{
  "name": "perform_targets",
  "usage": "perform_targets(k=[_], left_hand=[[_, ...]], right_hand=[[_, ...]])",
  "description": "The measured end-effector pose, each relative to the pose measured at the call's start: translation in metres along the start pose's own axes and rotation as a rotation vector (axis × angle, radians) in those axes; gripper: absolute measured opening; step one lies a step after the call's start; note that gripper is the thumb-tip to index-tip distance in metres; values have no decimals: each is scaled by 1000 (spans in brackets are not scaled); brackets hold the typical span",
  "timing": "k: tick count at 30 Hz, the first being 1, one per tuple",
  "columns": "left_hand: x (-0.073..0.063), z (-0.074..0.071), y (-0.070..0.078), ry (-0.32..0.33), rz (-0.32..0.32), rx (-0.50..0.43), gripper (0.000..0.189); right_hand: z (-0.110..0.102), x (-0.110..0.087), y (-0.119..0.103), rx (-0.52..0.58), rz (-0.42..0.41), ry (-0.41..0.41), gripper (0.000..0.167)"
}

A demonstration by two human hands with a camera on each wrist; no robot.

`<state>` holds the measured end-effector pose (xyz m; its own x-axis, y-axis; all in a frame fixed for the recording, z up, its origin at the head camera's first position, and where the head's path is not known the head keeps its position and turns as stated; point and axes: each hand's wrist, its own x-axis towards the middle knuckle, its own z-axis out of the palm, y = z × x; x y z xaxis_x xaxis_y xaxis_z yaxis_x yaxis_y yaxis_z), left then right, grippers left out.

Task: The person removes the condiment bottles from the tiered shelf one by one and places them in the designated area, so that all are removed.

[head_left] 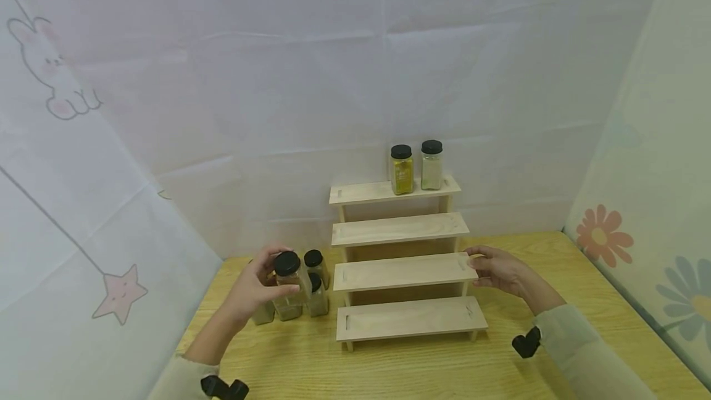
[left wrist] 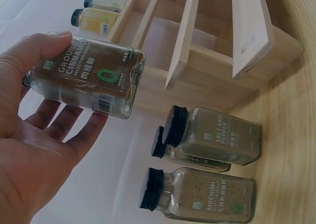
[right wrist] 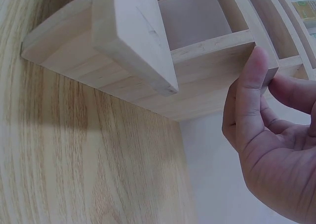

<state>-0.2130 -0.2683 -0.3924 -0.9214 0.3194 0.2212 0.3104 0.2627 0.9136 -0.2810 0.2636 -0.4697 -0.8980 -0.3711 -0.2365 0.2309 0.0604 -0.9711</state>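
My left hand grips a spice jar with a black lid, labelled ground cinnamon. The jar is raised above other jars to the left of a stepped wooden rack. Thumb and fingers of my right hand pinch the right end of the rack's second board from the bottom. Below the left hand stand a salt and pepper jar, a shichimi jar and one more, partly hidden behind them.
On the rack's top board, toward the right, stand a yellow spice jar and a pale one. The rack is on a wood-grain table, with a white cloth wall behind and patterned cloths at both sides.
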Motion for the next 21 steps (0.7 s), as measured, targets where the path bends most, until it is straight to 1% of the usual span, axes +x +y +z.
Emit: perform_targets(k=[7, 14, 21], left_hand=[[-6, 6, -9, 5, -42, 11, 69], [-11, 11, -16, -6, -74, -25, 71], [-14, 15, -23, -8, -104, -39, 71]], right_hand=[[0, 1, 0, 1, 1, 0, 57], [0, 0, -1, -4, 6, 10, 55], [0, 0, -1, -7, 5, 14, 54]])
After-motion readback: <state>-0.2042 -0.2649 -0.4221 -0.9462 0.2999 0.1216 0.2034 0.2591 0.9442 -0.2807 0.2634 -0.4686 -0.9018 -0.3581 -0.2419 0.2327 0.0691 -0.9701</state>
